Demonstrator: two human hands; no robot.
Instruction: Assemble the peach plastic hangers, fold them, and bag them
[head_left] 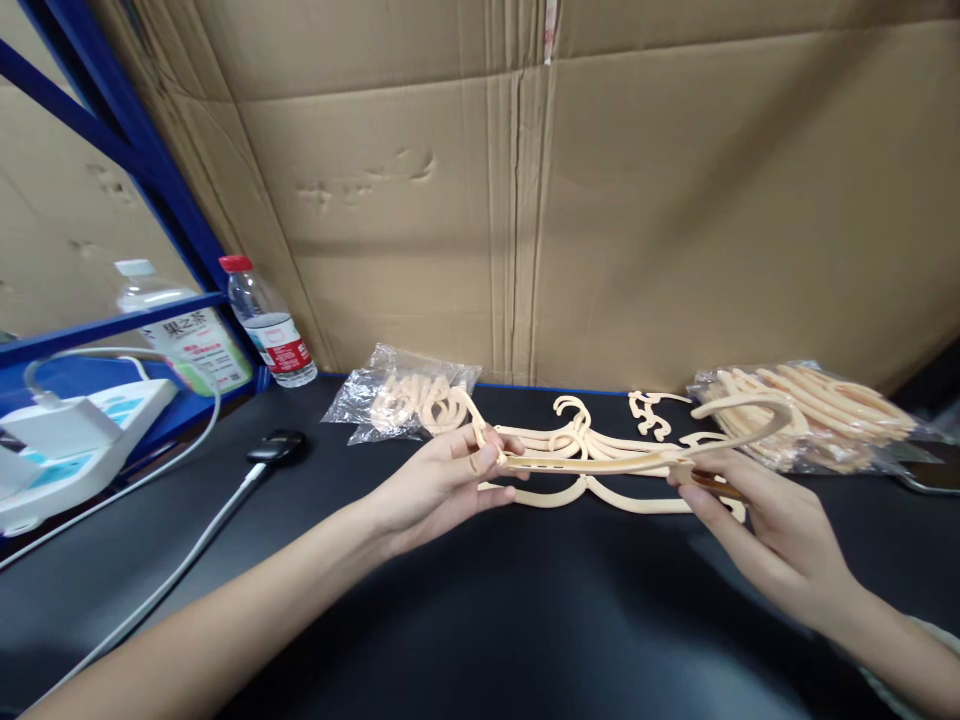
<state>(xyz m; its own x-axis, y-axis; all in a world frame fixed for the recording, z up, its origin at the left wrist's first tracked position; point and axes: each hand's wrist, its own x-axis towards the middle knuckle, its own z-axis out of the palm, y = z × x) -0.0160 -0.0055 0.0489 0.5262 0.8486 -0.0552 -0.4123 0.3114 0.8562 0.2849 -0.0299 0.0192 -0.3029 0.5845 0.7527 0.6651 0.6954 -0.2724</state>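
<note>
My left hand (439, 480) pinches a small curved beige plastic piece (471, 410) between thumb and fingers, at the left end of a beige plastic hanger (592, 466). Whether the small piece is joined to the hanger, I cannot tell. My right hand (780, 525) is closed around the hanger's right part, below a large curved section (757, 420) that arches up. The hanger is held level above the table, seen nearly edge-on. Behind it, several similar hangers (574, 410) lie stacked, partly hidden by it.
A clear bag of hooks (409, 400) lies back left; a bag of hanger parts (817, 410) lies back right. Small loose pieces (649, 412) rest between them. Bottles (274, 330), a power strip (112, 440) and a cable (187, 560) are at left. Cardboard (390, 200) stands behind the black table (510, 630).
</note>
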